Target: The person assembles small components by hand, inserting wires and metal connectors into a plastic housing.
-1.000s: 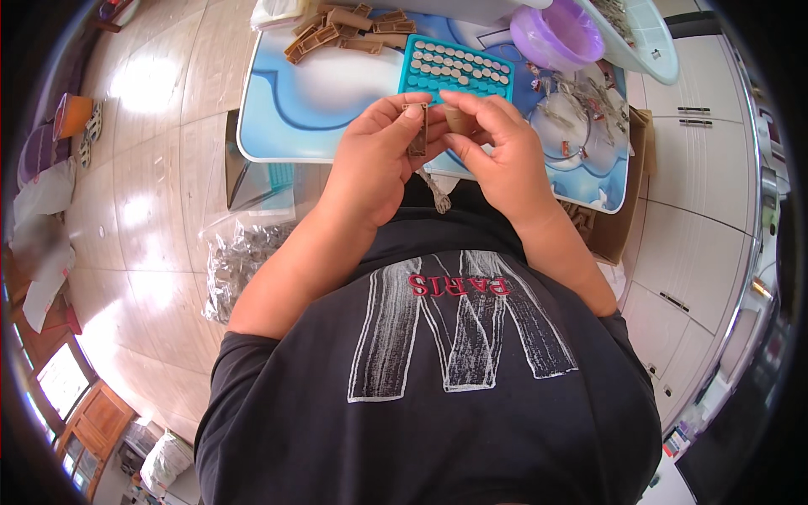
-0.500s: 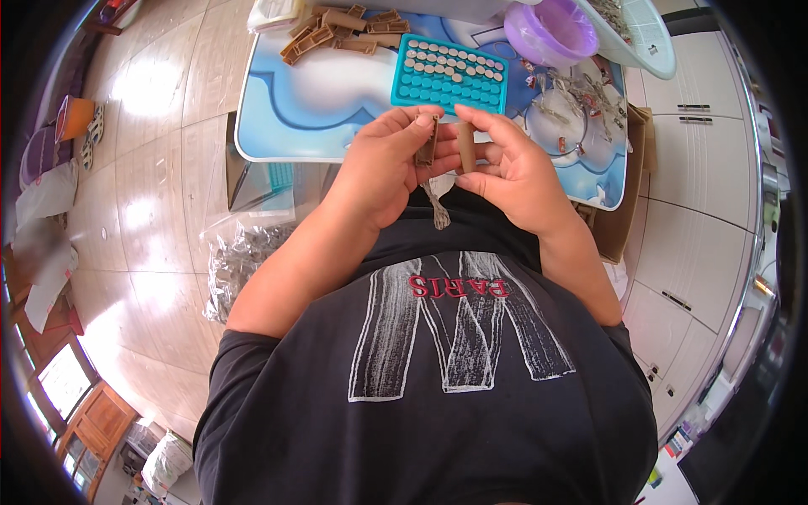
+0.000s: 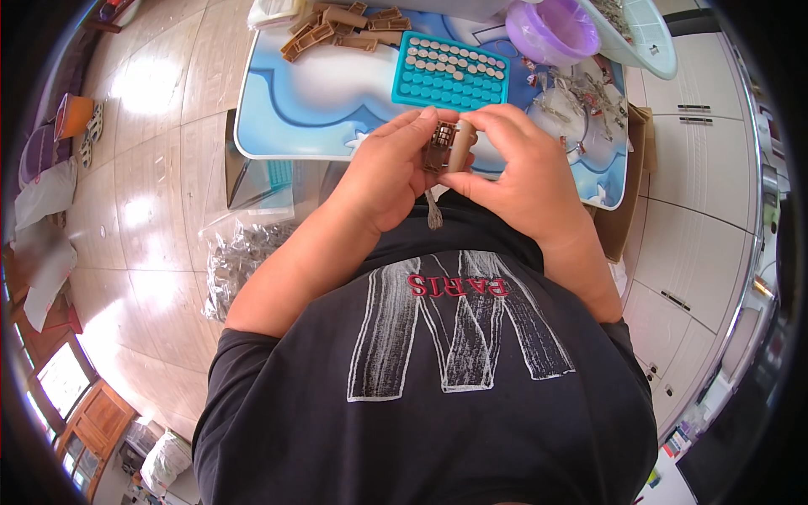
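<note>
Just past the table's near edge, my left hand is closed on a small brown plastic battery case. Its open side shows shiny round cells and dark inner parts. A thin bundle of wire hangs below the case. In my right hand, thumb and fingers pinch a tan, rounded cover piece upright, right beside the case; whether the two touch is hard to make out. Beyond my hands lies a teal tray, with silvery button cells in its farther rows.
Brown plastic shells are heaped at the table's far left. A purple bowl and a pale green basin stand far right, near tangled wires. Bagged wire bundles lie left below the table; a cardboard box is at right.
The battery case has turned so its inside with the cells shows. My right hand has brought the cover piece left, close against the case.
</note>
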`<state>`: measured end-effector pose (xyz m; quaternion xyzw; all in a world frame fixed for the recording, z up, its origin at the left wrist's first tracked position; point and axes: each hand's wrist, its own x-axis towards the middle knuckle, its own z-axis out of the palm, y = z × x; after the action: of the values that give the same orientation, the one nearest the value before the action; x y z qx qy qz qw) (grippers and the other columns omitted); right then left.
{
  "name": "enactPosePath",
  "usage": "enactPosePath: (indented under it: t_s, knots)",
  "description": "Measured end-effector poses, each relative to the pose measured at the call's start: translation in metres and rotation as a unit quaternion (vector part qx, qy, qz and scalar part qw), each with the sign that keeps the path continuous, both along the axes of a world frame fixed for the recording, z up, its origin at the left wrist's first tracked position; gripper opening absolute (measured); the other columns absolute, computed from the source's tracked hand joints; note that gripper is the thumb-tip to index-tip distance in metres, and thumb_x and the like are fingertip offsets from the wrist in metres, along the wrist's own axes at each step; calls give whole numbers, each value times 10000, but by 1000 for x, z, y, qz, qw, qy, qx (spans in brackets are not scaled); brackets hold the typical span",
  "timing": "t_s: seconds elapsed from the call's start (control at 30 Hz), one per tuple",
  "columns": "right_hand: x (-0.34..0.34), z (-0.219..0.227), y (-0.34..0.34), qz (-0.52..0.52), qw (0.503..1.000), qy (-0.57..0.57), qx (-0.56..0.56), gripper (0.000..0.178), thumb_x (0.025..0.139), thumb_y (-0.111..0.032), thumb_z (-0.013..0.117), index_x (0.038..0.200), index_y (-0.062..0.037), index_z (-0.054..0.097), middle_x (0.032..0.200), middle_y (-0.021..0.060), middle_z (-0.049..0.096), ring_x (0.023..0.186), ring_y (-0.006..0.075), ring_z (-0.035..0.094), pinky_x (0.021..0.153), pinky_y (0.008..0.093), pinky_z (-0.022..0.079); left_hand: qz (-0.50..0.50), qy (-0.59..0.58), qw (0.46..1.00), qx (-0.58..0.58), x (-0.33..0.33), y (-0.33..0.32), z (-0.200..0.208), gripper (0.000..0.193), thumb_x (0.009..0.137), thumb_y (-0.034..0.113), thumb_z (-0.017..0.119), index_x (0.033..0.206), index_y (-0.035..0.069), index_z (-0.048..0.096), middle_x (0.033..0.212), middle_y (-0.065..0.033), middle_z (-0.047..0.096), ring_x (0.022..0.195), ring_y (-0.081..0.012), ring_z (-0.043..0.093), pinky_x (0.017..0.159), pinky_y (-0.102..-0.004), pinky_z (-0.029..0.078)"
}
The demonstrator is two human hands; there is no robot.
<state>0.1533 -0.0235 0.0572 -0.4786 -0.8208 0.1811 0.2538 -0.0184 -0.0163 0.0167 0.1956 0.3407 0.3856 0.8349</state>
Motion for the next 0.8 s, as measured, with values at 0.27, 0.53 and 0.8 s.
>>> enactPosePath:
  t_s: [0.27, 0.53, 0.8]
  knots:
    - [-10, -1, 1, 0, 998, -70, 6, 446, 613, -266, 774, 960, -57, 588, 873, 70, 574, 764, 266, 607, 627, 366, 503, 2, -34, 999, -1, 4, -3, -3, 389, 981, 322, 389, 1126, -8, 534, 987, -104, 595, 894, -195, 602, 788, -330, 513]
    - [-10, -3, 3, -3, 996, -87, -2, 419, 618, -272, 768, 927, -56, 588, 846, 73, 572, 759, 272, 604, 623, 372, 502, -2, -26, 1000, 2, 5, -4, -1, 357, 973, 276, 422, 1162, -8, 523, 1027, -88, 586, 923, -168, 586, 794, -307, 504]
    - [1, -11, 10, 26, 997, 39, -65, 401, 693, -243, 747, 998, -20, 613, 905, 99, 604, 807, 241, 610, 664, 324, 507, -31, 57, 994, 91, 9, -7, 0, 395, 947, 92, 469, 1304, -54, 386, 1086, -101, 579, 993, -158, 577, 820, -270, 490]
